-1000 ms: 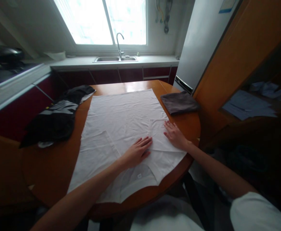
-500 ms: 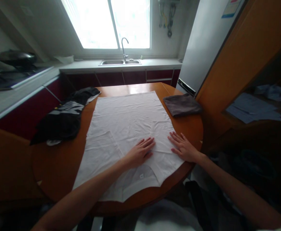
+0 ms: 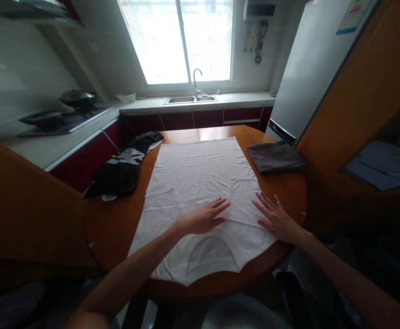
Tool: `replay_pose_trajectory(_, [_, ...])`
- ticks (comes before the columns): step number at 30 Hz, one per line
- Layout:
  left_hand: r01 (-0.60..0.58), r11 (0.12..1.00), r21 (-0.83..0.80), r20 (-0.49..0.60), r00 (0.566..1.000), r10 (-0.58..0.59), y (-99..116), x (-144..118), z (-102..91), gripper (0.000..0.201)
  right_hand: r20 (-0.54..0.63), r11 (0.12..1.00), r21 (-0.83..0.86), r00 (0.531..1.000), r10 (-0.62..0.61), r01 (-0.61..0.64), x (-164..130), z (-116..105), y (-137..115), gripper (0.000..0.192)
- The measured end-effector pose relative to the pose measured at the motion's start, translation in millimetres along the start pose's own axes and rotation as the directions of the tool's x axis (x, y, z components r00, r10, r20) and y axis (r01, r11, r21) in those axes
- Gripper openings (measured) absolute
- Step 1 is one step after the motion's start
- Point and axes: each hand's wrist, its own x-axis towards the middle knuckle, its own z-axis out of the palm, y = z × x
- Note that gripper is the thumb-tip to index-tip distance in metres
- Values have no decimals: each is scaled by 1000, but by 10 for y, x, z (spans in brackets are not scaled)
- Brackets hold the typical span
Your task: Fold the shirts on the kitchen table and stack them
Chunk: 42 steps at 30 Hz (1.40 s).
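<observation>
A white T-shirt [image 3: 203, 169] lies spread over the round wooden table, its neckline toward me and its hem at the far side. My left hand [image 3: 208, 216] is over the upper chest, just above the collar, with fingers stretched out. On the right sleeve side, my right hand [image 3: 275, 218] lies with its fingers spread on the cloth. Neither hand grips the fabric. Light wrinkles run across the shirt between and beyond the hands.
On the wooden table [image 3: 114, 228], a black garment with a grey print [image 3: 120, 169] lies at the left and a folded dark grey cloth [image 3: 275, 157] at the right. Behind are a sink [image 3: 182, 99], a stove [image 3: 72, 123] and a fridge [image 3: 302, 68].
The view has shifted, so everything sits further right in the picture. My left hand's fingers look slightly more raised and the collar shows more openly. Both hands stay over the shirt.
</observation>
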Motion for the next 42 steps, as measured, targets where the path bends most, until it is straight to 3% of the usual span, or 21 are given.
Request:
replay_pose_trajectory(4, [-23,995,96,65,998,17,-51,-377,-368,53,-137,998,39,989,50,-45,287,-50,-269,56])
replay_pose_trajectory(7, [167,972,163,-27,986,-165,-194,-696,-446,50,-168,991,75,978,122,-110,568,19,-419,54])
replay_pose_trajectory(12, [515,833,201,-259,848,-462,-581,-1291,-237,47,-144,954,30,943,300,-299,734,257,-347,53])
replay_pose_trajectory(16, [653,736,176,-399,731,-553,-777,-1725,5,50,-149,908,4,897,415,-420,554,371,-102,62])
replay_pose_trajectory(19, [687,708,163,-421,698,-580,-805,-1897,172,55,-160,898,5,886,435,-440,419,412,24,67])
replay_pose_trajectory(23, [687,709,160,-404,701,-588,-786,-1936,291,57,-168,906,-3,893,418,-424,369,453,56,67])
replay_pose_trajectory(31, [686,717,128,-461,681,-569,-789,-1933,282,53,-255,948,-6,917,306,-318,372,353,-45,55])
replay_pose_trajectory(33, [657,741,139,-461,705,-539,-744,-1966,296,52,-246,967,-6,938,244,-253,315,328,-140,52])
replay_pose_trajectory(37, [555,811,185,-380,802,-461,-548,-2079,367,51,-163,994,34,981,106,-102,120,334,-383,49])
replay_pose_trajectory(42, [520,819,243,-326,839,-435,-255,-2242,468,53,-96,994,107,995,-25,35,-116,341,-561,51])
